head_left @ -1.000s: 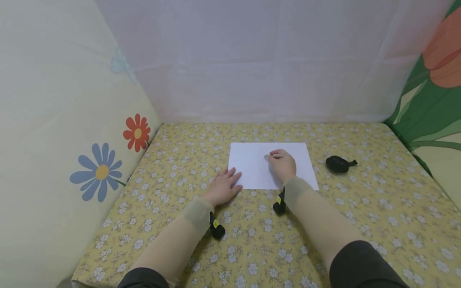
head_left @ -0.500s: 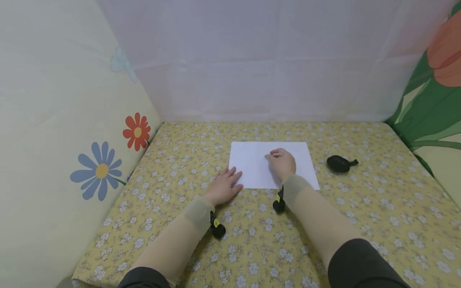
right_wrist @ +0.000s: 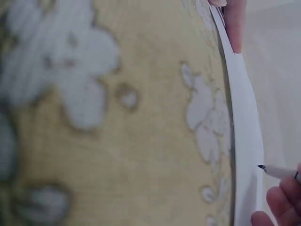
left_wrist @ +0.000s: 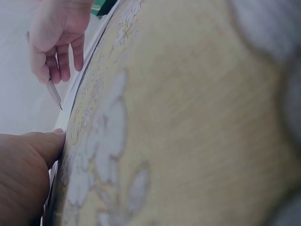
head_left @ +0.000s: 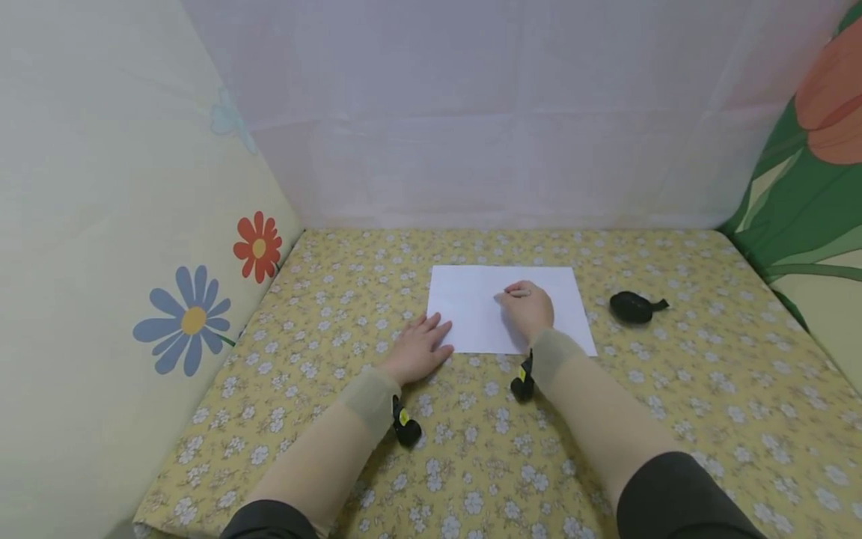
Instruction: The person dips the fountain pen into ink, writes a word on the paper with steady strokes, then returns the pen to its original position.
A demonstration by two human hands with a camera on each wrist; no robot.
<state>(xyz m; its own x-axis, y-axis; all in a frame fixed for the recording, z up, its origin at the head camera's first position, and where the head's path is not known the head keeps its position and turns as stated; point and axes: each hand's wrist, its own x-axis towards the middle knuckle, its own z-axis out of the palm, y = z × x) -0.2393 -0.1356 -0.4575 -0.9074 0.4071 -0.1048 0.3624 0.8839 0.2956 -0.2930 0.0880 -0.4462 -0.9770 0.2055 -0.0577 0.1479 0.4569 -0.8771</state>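
A white sheet of paper (head_left: 465,311) lies on the flower-patterned cloth. My right hand (head_left: 530,308) is over its right half and pinches a light-coloured pen (left_wrist: 54,94) between thumb and fingers. The pen's dark tip points down toward the sheet in the right wrist view, where the pen (right_wrist: 278,172) slants in from the right; whether the tip touches the paper I cannot tell. My left hand (head_left: 417,350) rests at the sheet's lower left corner with fingers spread, fingertips and thumb on the paper's edge.
A black rounded object with a short tail (head_left: 631,308) lies on the cloth right of the paper. Yellow floral cloth (head_left: 323,299) covers the table. A pale curtain (head_left: 505,150) hangs along the back, with flower-printed panels at both sides.
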